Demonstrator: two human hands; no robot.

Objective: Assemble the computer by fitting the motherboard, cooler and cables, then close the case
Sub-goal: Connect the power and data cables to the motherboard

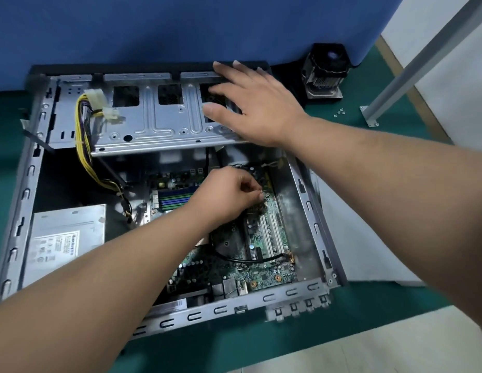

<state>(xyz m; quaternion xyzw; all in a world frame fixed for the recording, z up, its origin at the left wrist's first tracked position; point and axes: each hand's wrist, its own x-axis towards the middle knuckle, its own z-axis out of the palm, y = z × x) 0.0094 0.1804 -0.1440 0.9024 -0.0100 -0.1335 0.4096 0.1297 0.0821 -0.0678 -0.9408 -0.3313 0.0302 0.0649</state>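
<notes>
An open grey computer case (24, 195) lies flat on a green mat. The green motherboard (266, 267) sits inside its right half. My left hand (229, 196) reaches in over the board and pinches a small part, probably a screw, near the board's upper right area. My right hand (258, 103) rests with spread, straight fingers on the raised metal drive cage (153, 122) at the back of the case. The cooler (324, 72), a black fan on a finned heatsink, stands outside the case at the back right.
A power supply (67, 238) fills the case's left front, with yellow and black cables (83, 146) running up to white connectors. Several small screws (340, 112) lie on the mat by the cooler. A blue partition (180, 28) stands behind. A white panel (369, 243) lies right of the case.
</notes>
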